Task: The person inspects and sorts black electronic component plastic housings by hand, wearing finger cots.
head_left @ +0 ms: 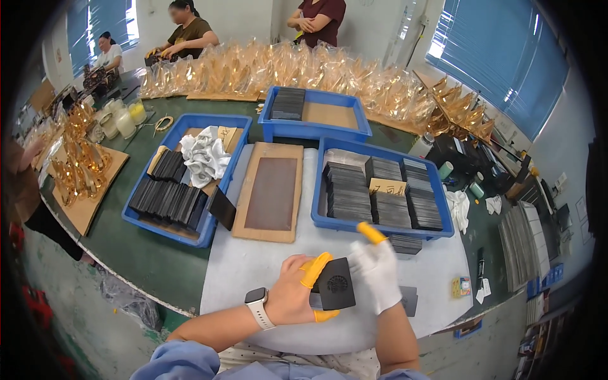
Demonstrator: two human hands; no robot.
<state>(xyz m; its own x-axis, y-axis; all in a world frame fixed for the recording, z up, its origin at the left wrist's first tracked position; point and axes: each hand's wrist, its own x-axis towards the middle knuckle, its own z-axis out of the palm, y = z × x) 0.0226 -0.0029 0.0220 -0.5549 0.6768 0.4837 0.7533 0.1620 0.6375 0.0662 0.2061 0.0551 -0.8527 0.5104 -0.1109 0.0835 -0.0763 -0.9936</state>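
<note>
My left hand (291, 296), with yellow finger covers on thumb and forefinger, is closed around a black rectangular plate (337, 284) with a round emblem on its face. Another dark edge shows under it, so it may be more than one plate. Just right of the plate is my right hand (378, 272) in a white glove. One finger, in a yellow cover, points up; the others are spread and a little blurred, with nothing seen in them. A dark grey plate (410, 301) lies on the white sheet beside my right wrist.
Blue trays of black plates stand left (206, 240), right (392, 229) and behind (316, 133). A white cloth (206, 156) lies in the left one. Between them rests a brown board (271, 190) on cardboard. Bagged golden pieces (285, 69) line the back; people are beyond.
</note>
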